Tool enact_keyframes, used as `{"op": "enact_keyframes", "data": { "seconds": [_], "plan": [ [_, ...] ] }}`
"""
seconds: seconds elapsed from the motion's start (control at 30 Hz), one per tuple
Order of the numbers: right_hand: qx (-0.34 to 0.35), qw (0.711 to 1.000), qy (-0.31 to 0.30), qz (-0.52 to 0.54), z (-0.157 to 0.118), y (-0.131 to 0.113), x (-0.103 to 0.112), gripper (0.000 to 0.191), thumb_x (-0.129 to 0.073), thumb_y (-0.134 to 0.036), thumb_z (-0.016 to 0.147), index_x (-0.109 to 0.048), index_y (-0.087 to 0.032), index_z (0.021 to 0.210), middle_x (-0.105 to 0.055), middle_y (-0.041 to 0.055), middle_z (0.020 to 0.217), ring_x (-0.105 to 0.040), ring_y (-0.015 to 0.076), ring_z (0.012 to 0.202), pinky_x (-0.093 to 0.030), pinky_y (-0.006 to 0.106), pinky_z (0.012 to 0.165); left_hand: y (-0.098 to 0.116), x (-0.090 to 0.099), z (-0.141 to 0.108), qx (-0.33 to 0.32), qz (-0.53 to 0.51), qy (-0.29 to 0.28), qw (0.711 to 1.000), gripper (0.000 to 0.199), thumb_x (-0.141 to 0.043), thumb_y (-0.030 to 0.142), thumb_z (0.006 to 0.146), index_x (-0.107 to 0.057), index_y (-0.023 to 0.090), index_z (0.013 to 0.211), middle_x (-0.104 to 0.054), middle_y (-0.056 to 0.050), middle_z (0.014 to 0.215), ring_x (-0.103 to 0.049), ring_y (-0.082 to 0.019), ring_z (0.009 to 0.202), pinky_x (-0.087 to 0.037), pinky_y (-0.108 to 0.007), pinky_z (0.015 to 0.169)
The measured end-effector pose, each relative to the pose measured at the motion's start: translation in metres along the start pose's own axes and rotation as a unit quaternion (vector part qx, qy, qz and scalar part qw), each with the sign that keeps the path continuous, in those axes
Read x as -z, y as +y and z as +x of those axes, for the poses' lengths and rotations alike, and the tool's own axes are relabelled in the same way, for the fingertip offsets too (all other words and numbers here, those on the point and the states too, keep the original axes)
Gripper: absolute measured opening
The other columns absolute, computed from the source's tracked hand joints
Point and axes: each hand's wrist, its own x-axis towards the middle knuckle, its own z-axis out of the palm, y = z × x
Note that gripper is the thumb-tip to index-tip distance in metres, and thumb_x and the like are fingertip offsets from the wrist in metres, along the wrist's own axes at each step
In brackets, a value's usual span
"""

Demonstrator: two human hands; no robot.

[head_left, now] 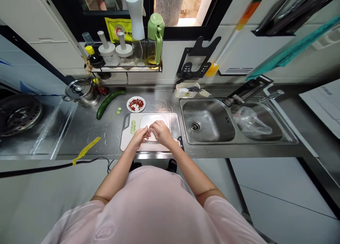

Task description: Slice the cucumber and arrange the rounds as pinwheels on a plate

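Note:
My left hand (140, 137) and my right hand (159, 132) meet over a white plate (153, 119), fingertips pinched close together. Whatever lies between the fingers is too small to make out. Under the plate is a pale cutting board (127, 141) with a grey handle at its left. A row of overlapping cucumber slices (133, 126) lies on the board, left of my left hand. The knife (181, 143) rests at the board's right edge, its black handle showing. Behind the board stands a small plate (143, 104) of chopped red pieces (136, 103).
A whole cucumber (107, 103) and a few loose slices (118, 111) lie at the back left, near a lidded steel pot (82, 92). The double sink (209, 120) is at the right, with a plastic bag (251, 122) in its right basin. A bottle rack (127, 69) hangs behind.

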Motion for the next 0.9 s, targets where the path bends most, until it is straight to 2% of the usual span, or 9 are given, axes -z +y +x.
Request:
{"op": "enact_keyframes", "data": {
  "seconds": [0.2, 0.4, 0.63, 0.9],
  "plan": [
    [0.026, 0.999, -0.019, -0.001, -0.003, 0.009, -0.005, 0.018, -0.044, -0.025, 0.096, -0.061, -0.02, 0.093, -0.058, 0.0068, 0.093, -0.047, 0.0203, 0.089, -0.038, 0.031, 0.077, -0.003, 0.006, 0.006, 0.02, -0.07, -0.001, 0.997, 0.04, -0.071, 0.052, 0.067, -0.062, 0.016, 0.083, -0.066, -0.005, 0.08, -0.057, -0.008, 0.06, -0.035, -0.017, 0.048],
    [0.001, 0.999, -0.034, 0.012, -0.002, 0.019, -0.013, 0.012, -0.049, -0.023, 0.094, -0.06, -0.02, 0.091, -0.059, 0.0058, 0.092, -0.048, 0.0192, 0.087, -0.038, 0.03, 0.075, -0.006, 0.012, 0.016, 0.005, -0.087, 0.009, 0.996, 0.037, -0.075, 0.045, 0.064, -0.062, 0.016, 0.083, -0.066, -0.006, 0.082, -0.06, -0.01, 0.066, -0.037, -0.017, 0.05],
    [-0.047, 0.998, -0.042, 0.025, 0.005, 0.038, -0.023, 0.009, -0.051, -0.022, 0.091, -0.059, -0.02, 0.088, -0.06, 0.0038, 0.088, -0.05, 0.0172, 0.085, -0.037, 0.027, 0.074, -0.009, 0.014, 0.04, -0.014, -0.015, 0.042, 0.999, 0.041, -0.076, 0.048, 0.061, -0.065, 0.016, 0.086, -0.068, -0.007, 0.085, -0.06, -0.01, 0.068, -0.037, -0.017, 0.051],
    [-0.097, 0.994, -0.053, 0.008, 0.026, 0.07, -0.037, 0.011, -0.051, -0.022, 0.088, -0.061, -0.019, 0.087, -0.061, 0.0032, 0.086, -0.053, 0.0153, 0.079, -0.037, 0.024, 0.071, -0.01, 0.016, 0.087, -0.075, 0.084, 0.079, 0.99, 0.038, -0.075, 0.046, 0.06, -0.065, 0.015, 0.079, -0.066, -0.005, 0.069, -0.059, -0.012, 0.061, -0.04, -0.022, 0.055]
  ]
}}
